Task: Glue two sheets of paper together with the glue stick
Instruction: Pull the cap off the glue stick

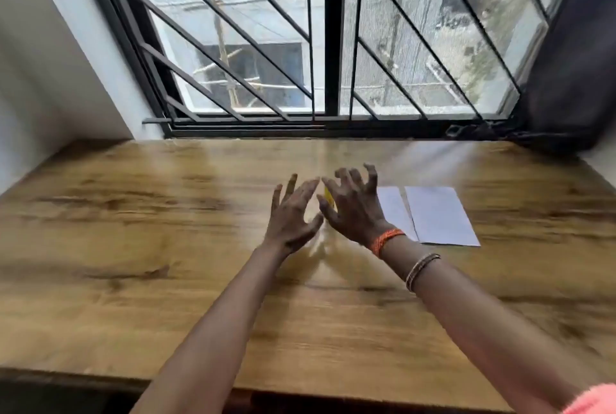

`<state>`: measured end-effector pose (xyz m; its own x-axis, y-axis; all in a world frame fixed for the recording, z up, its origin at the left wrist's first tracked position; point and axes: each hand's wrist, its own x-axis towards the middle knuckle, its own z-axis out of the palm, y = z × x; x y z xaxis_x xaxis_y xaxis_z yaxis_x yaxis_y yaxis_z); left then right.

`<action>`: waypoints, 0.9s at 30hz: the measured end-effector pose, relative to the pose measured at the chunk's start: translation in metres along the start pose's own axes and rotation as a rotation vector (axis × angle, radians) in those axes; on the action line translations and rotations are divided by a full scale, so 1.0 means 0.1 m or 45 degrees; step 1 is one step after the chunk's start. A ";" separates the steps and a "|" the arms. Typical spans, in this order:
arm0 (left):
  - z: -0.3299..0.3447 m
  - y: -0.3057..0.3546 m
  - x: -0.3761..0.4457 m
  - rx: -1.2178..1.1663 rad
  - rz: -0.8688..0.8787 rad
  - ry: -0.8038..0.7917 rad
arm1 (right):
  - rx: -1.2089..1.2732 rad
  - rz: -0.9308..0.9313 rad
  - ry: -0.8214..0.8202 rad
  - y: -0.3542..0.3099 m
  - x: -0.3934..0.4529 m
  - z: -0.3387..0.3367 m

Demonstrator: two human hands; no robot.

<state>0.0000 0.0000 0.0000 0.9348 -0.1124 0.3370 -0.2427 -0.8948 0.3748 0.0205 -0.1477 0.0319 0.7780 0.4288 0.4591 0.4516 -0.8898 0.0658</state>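
glue stick (328, 196): yellow sliver between the hands, mid-table, mostly hidden | sheets (436, 215): two, flat, overlapping, just right of right hand | left hand (292, 212): fingers spread, holding nothing | right hand (354, 205): fingers spread, slightly bent, holding nothing | table (133, 247): wooden, below barred window (320, 36)

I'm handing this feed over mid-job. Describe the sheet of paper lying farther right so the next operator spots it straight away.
On the wooden table under the barred window, look right of the right hand, the one with an orange wrist thread. Two white sheets lie flat there, side by side. The right sheet is the one in full view, while the left sheet is partly hidden behind that wrist.
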 end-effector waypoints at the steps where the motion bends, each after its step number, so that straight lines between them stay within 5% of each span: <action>1: 0.05 0.00 -0.01 -0.044 -0.031 -0.050 | 0.036 0.004 -0.008 -0.01 -0.01 0.02; 5: 0.25 0.08 -0.03 -0.173 -0.179 -0.049 | 0.387 -0.012 -0.024 -0.06 -0.05 0.11; 12: 0.28 0.15 0.00 -0.178 -0.340 0.311 | 0.729 0.189 0.068 -0.08 0.02 0.19; 16: 0.41 0.03 0.15 -0.077 -0.335 0.118 | 0.760 0.104 -0.004 -0.04 0.07 0.34; 23: 0.44 0.02 0.18 -0.132 -0.162 0.213 | 0.511 -0.079 0.283 0.11 0.04 0.38; 27: 0.41 0.04 0.04 -0.029 0.021 0.107 | 0.434 -0.109 0.406 0.13 -0.27 0.37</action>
<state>0.0133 -0.0220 -0.0323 0.9058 -0.0892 0.4141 -0.2644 -0.8829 0.3881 0.0219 -0.1651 -0.0127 0.5830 0.3818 0.7172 0.6672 -0.7286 -0.1545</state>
